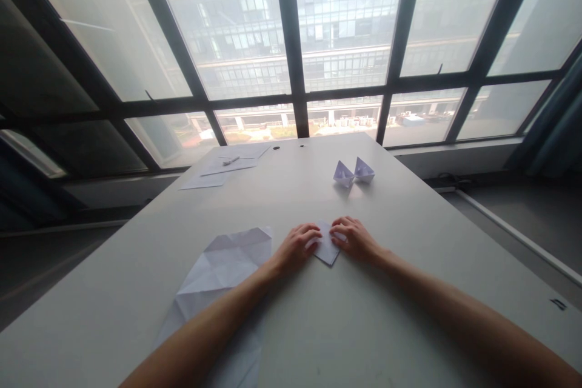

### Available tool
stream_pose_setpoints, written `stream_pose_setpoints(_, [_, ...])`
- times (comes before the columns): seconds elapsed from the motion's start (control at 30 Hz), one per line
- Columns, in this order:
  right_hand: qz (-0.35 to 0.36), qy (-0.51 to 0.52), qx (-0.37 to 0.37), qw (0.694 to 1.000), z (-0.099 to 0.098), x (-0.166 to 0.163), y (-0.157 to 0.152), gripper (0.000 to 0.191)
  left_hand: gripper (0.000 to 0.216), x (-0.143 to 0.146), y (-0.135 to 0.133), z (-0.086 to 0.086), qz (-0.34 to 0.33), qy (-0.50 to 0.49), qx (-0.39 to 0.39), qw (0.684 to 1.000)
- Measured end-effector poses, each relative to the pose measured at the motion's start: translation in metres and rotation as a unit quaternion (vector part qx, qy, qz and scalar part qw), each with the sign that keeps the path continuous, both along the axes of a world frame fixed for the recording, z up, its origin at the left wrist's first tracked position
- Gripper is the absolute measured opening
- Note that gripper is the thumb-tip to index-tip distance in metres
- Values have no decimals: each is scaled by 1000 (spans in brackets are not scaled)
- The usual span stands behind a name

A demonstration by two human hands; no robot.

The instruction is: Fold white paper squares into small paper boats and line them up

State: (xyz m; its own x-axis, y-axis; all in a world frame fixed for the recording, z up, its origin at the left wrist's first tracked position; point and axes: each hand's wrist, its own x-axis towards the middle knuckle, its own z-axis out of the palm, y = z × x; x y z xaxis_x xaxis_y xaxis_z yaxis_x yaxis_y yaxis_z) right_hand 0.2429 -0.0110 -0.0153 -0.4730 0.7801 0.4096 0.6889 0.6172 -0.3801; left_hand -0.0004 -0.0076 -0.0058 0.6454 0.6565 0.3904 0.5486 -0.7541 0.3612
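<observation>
A small folded piece of white paper (328, 251) lies on the white table, one corner pointing toward me. My left hand (297, 247) rests on its left side with fingers bent and the fingertips on the paper. From the other side, my right hand (357, 239) has its curled fingertips on the paper's right part. Both hands partly cover the sheet, so its far edges are partly hidden. Under and beside my left forearm is a larger creased sheet of paper (222, 264). Beyond my hands stands a folded paper shape (354, 172) with two pointed peaks.
Flat white sheets (211, 165) lie at the far left of the table (409, 291), with a small thin object (231, 160) on top, too small to name. Two dark round spots mark the far edge. A small black mark (558, 304) is at the right edge. Windows rise behind.
</observation>
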Motion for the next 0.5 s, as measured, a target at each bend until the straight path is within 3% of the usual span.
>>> stream_pose_setpoints(0.1, [-4, -2, -2, 1000, -1, 0, 0, 16, 15, -1, -1, 3, 12, -13, -4, 1000])
stream_pose_setpoints(0.5, [-76, -3, 11, 997, -1, 1, 2, 12, 16, 2, -2, 3, 16, -43, -11, 999])
